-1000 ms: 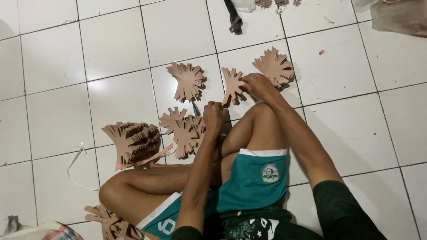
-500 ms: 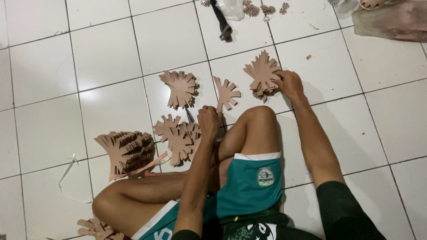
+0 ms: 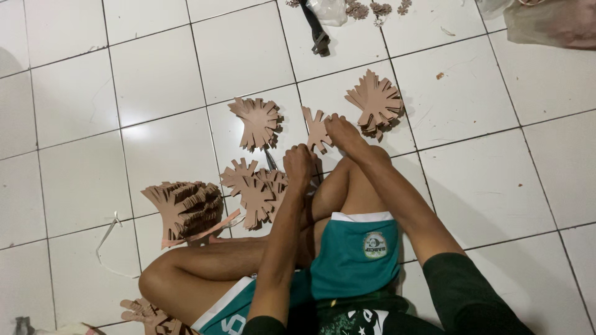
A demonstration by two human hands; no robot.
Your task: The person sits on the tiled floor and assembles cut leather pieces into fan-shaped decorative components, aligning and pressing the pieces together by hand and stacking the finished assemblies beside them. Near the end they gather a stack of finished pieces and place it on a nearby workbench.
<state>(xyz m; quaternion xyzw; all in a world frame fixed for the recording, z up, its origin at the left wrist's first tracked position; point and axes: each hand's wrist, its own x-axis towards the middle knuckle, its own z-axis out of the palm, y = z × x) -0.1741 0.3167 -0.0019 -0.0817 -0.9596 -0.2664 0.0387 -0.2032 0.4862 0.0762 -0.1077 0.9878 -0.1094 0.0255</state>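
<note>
Far left on the white tiled floor [image 3: 74,105], a thin white strip [image 3: 107,239] lies curled, and just right of it sits my thick stack of brown tree-shaped cutouts [image 3: 184,208], leaning against my folded leg [image 3: 205,267]. A few more brown pieces [image 3: 146,313] poke out at the bottom edge, under my knee. Moving right, a loose pile of cutouts [image 3: 254,192] lies flat in front of my shin, and above it another fanned cutout [image 3: 257,121] rests alone on the tile. A dark tool [image 3: 271,159] peeks out between those two. Now my left hand [image 3: 299,166]: it's curled in, fingers narrow, pressing down at the pile's right edge; I cannot tell whether it grips anything. Just right, my right hand [image 3: 340,130] comes in with fingers pinched on a small single cutout [image 3: 315,128] lying on the floor. Further right, well clear of my fingers, sits another stack of cutouts [image 3: 375,102]. Up top, a black strap [image 3: 315,28] and a clear plastic bag [image 3: 329,9] lie by tiny brown scraps [image 3: 379,8].
</note>
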